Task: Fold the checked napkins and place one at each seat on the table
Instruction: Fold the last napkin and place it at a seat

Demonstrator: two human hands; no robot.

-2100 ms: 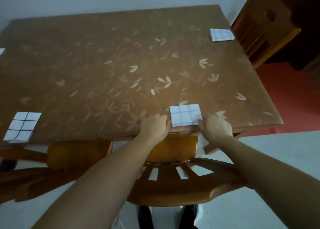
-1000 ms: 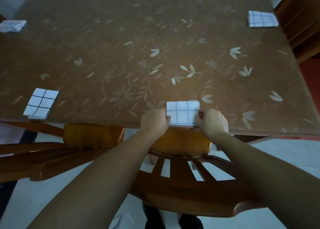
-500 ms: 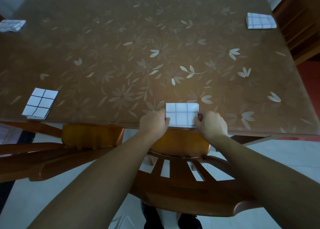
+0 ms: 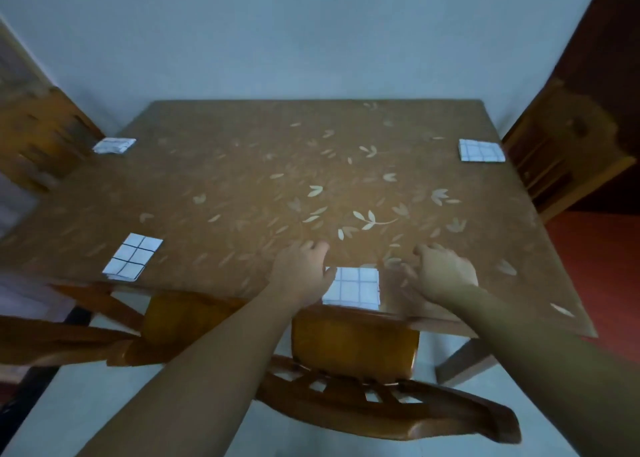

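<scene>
Left hand [image 4: 301, 273] and right hand [image 4: 440, 273] have released the near napkin [image 4: 353, 285], fingers relaxed, holding nothing; with 4 now laid, the task looks finished.

A plain pale wall [image 4: 311, 34] fills 12 o'clock, bluish in the dim, even light. Below it stands a brown table [image 4: 242, 166] patterned with pale leaves. Wooden chairs ring it – the near chair [image 4: 353, 342] at 6 o'clock, a second chair [image 4: 180, 314] at 8, a left chair [image 4: 38, 138] at 10, a right chair [image 4: 561, 145] at 2. Dark woodwork [image 4: 609, 58] – door or cabinet, unclear – rises at 1 o'clock. The pale floor [image 4: 86, 404] turns to a red floor [image 4: 602, 266] at 4.
</scene>
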